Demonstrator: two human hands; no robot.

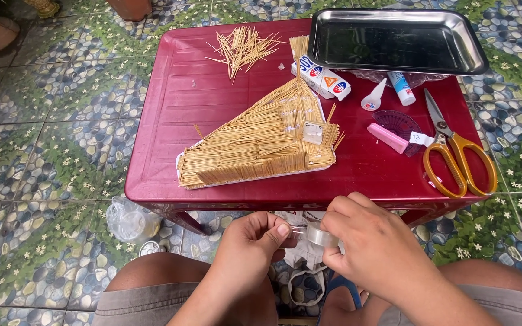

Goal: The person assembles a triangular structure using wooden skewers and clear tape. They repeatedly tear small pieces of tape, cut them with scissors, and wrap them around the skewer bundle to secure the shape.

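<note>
The right hand (373, 244) grips a small roll of clear tape (321, 236), fingers curled around it, just in front of the table edge. The left hand (255, 241) pinches the free end of the tape between thumb and forefinger, close beside the roll; a short strip appears drawn out between the two hands.

State of work, as judged: the toothpick model (261, 142), a triangular roof-like slab on a white base, lies on the red table (176, 96) and looks largely covered with sticks. A small clear patch sits on its right part. A loose pile of toothpicks (243, 47) remains unused near the far edge, so some building material is left.

Containers: the steel tray (397, 39) at the far right corner holds nothing visible. A glue bottle (374, 96) and a tube (401, 87) lie capped beside it. Scissors (454, 151) rest at the right. A crumpled plastic bag (129, 220) lies on the floor, contents unclear.
</note>
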